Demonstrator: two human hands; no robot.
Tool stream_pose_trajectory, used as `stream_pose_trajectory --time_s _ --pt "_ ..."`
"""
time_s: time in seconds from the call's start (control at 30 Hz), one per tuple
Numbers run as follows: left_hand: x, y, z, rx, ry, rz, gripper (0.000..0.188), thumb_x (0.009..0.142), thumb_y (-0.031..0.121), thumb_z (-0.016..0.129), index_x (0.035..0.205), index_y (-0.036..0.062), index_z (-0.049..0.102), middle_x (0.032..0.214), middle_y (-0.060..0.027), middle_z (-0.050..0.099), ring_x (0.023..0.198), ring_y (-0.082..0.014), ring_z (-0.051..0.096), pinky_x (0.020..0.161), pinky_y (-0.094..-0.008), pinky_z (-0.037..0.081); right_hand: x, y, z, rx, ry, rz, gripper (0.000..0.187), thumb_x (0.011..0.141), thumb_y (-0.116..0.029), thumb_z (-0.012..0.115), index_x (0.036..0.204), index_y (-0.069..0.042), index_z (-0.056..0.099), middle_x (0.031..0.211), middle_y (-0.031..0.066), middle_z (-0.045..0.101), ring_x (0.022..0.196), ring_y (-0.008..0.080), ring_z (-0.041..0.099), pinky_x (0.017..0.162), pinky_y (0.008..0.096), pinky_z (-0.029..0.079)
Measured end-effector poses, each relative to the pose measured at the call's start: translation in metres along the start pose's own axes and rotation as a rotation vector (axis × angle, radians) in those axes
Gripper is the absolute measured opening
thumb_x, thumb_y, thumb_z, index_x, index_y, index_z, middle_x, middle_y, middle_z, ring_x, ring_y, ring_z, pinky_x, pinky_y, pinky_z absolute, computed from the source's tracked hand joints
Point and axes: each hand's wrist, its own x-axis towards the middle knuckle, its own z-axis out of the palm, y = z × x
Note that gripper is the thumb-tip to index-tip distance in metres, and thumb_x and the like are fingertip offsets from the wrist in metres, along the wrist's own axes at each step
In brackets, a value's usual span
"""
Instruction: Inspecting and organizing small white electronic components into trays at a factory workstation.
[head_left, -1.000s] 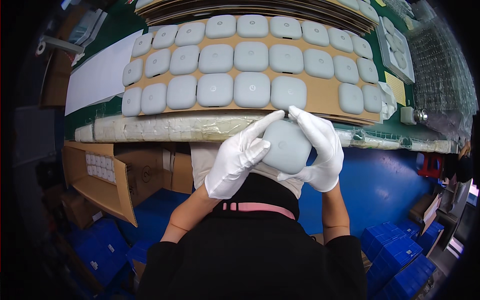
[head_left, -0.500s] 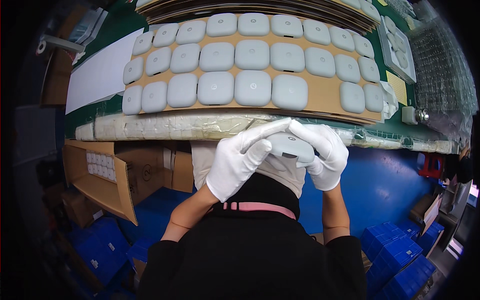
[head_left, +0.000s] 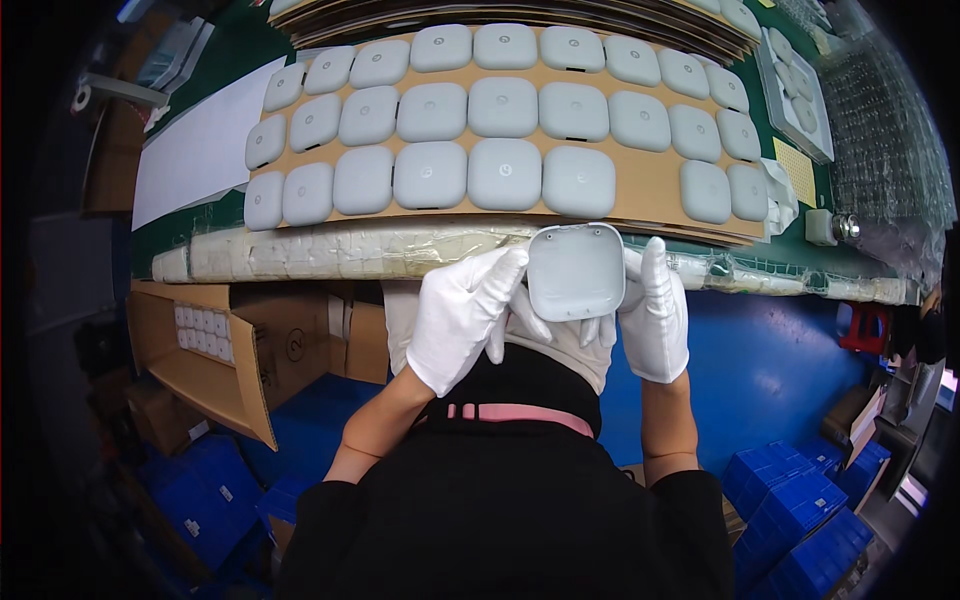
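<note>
In front of the table edge I hold a pale grey, rounded square plastic cover (head_left: 576, 272) with its hollow inner side facing up. Small pegs or holes show along its rim. My left hand (head_left: 462, 312), in a white glove, is closed at the cover's left edge, some fingers reaching beneath it. My right hand (head_left: 655, 322), also gloved, grips it at the right edge with the thumb raised and fingertips partly hidden underneath. Beyond my hands, rows of similar covers (head_left: 505, 175) lie outer side up on a cardboard sheet (head_left: 645, 190), with one gap in the nearest row.
The green table has a plastic-wrapped front edge (head_left: 350, 255). More cardboard sheets (head_left: 400, 22) are stacked at the back. White paper (head_left: 205, 145) lies left; a tray (head_left: 815, 125) and clear plastic packaging (head_left: 890, 150) lie right. An open carton (head_left: 255, 395) and blue boxes (head_left: 785, 490) stand below.
The cover has been turned over from its outer side to its hollow inner side. My fingers have shifted to its left and right edges.
</note>
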Motion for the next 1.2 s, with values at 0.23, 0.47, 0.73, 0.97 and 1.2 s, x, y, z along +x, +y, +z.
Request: stream_pose_trajectory --time_s 0.23,0.47,0.73,0.97,1.2 --pt "0.003 -0.006 -0.002 -0.25 -0.044 0.068 0.035 0.099 0.021 0.057 0.117 -0.0091 0.063 0.065 -0.0111 0.069 0.041 -0.0103 0.054 0.037 -0.0177 0.039 0.003 0.007 0.0 0.212 -0.081 -0.004 0.058 0.102 -0.043 0.043 0.119 0.011 0.059 0.076 0.0148 0.066 0.058 0.0161 0.059 0.051 0.0207 0.045" --pt "0.008 -0.016 0.013 0.13 0.129 0.137 0.034 0.101 0.021 0.051 0.114 -0.0076 0.064 0.079 -0.0143 0.072 0.044 -0.0118 0.056 0.042 -0.018 0.044 -0.004 0.013 0.019 -0.221 0.141 -0.22 0.043 0.096 -0.025 0.056 0.124 0.008 0.058 0.092 0.0147 0.066 0.08 0.0157 0.063 0.061 0.0197 0.047" --pt "0.017 -0.027 0.018 -0.08 -0.076 0.01 0.035 0.102 0.021 0.045 0.117 -0.0063 0.062 0.087 -0.0161 0.073 0.058 -0.0165 0.066 0.056 -0.0205 0.052 0.006 0.027 0.022 -0.812 0.536 -0.778 0.047 0.071 0.014 0.066 0.115 -0.004 0.069 0.096 0.0067 0.06 0.074 0.012 0.051 0.062 0.0235 0.044" --pt "0.015 -0.032 0.011 -0.162 -0.159 0.031 0.034 0.103 0.02 0.045 0.121 -0.0048 0.06 0.09 -0.016 0.073 0.066 -0.0179 0.069 0.064 -0.0223 0.055 0.033 -0.005 -0.033 -1.358 0.753 -1.17 0.047 0.065 0.007 0.07 0.11 -0.008 0.073 0.088 0.0043 0.055 0.065 0.0145 0.044 0.058 0.0266 0.04" --pt "0.011 -0.041 0.003 -0.134 -0.167 0.016 0.035 0.103 0.021 0.045 0.121 -0.0038 0.061 0.092 -0.0141 0.074 0.066 -0.0157 0.069 0.059 -0.0182 0.048 0.029 -0.01 -0.036 -1.791 0.462 -0.692 0.041 0.074 -0.017 0.076 0.114 -0.01 0.07 0.088 0.0044 0.053 0.073 0.0184 0.045 0.065 0.0289 0.039"
